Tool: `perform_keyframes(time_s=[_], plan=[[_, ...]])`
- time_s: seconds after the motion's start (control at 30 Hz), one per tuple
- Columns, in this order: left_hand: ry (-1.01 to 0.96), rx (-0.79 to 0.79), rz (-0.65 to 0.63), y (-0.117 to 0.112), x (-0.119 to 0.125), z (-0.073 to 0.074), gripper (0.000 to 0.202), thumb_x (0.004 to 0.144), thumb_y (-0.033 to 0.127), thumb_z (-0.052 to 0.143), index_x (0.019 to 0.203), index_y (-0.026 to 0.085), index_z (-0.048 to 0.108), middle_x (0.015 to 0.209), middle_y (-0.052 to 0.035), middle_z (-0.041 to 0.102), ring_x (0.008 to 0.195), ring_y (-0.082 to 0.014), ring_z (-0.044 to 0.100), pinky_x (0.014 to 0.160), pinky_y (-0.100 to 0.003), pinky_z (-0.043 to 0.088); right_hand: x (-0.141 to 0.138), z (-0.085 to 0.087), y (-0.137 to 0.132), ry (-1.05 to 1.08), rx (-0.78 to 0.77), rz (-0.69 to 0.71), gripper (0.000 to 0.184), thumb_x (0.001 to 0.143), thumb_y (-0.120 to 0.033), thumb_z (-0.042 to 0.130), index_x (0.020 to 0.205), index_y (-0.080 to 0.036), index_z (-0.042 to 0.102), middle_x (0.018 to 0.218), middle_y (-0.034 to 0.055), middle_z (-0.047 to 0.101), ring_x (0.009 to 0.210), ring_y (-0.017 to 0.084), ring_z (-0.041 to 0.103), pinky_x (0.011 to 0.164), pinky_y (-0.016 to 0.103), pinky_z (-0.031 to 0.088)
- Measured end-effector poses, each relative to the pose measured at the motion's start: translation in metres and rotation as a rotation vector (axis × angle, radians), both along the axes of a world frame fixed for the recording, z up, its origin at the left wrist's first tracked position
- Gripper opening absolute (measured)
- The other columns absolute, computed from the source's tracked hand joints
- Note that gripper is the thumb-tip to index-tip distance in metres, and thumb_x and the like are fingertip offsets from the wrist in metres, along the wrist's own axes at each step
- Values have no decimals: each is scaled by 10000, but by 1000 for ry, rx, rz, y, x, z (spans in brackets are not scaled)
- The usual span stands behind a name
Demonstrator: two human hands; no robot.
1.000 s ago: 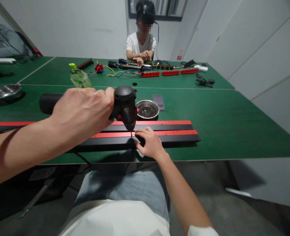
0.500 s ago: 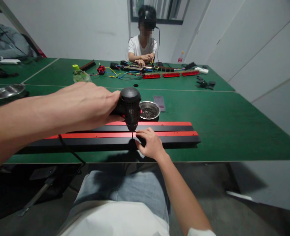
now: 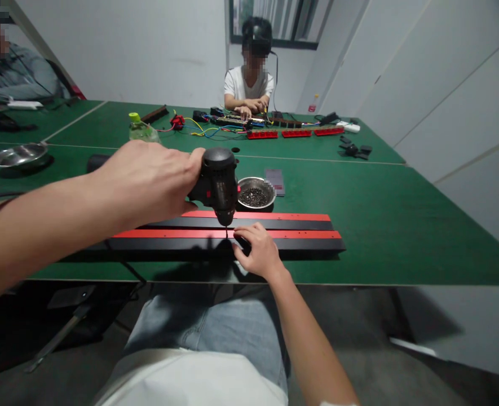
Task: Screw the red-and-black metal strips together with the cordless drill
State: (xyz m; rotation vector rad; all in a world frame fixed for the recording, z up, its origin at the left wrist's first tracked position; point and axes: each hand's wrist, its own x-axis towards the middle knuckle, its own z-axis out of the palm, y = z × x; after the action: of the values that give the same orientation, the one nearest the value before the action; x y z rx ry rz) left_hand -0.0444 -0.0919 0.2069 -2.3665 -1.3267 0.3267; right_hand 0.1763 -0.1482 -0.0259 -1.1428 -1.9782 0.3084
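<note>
My left hand is closed around the handle of a black power screwdriver. The tool points down, and its thin bit meets the red top strip of the nearer long black-and-red bar. Just right of the bit, my right hand grips the same bar, fingers over the top and thumb against the front face. Whether a small part sits under those fingers is hidden. Behind it lies a second black-and-red bar, parallel to the first.
A metal bowl of small screws stands behind the bars, beside a grey flat packet. Farther left are another metal bowl and a green-capped bottle. Across the green table, a person handles wired parts; another person sits left.
The view has shifted a little. The screwdriver has tilted slightly, its body a bit farther left, with the bit still at the bar. My right hand keeps its place on the bar.
</note>
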Motion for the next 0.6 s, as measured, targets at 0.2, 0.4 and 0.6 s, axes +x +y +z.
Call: perform_keyframes(time_s=[0.2, 0.4, 0.6], plan=[[-43, 155, -34, -11, 4, -9, 386, 950, 432, 458, 1154, 135, 594, 747, -147, 676, 690, -390, 728, 628, -455, 561, 0, -1, 0, 3, -8, -3, 211, 881, -195, 729, 1091, -215, 752, 1148, 84, 792, 1019, 298, 627, 905, 477, 588], [-53, 154, -1, -12, 1, -9, 297, 926, 341, 435, 1088, 156, 601, 713, -118, 651, 669, -374, 740, 610, -441, 568, 0, -1, -1, 1, -11, -18, 192, 896, -215, 727, 1086, -218, 755, 1144, 81, 795, 1014, 299, 627, 910, 481, 580], [-16, 148, 2, -15, 1, -11, 306, 939, 340, 394, 1092, 165, 593, 725, -122, 652, 636, -384, 722, 562, -426, 546, 0, -1, -2, 1, -21, -22, 201, 896, -217, 730, 1094, -220, 761, 1151, 86, 790, 1023, 295, 625, 908, 468, 581]])
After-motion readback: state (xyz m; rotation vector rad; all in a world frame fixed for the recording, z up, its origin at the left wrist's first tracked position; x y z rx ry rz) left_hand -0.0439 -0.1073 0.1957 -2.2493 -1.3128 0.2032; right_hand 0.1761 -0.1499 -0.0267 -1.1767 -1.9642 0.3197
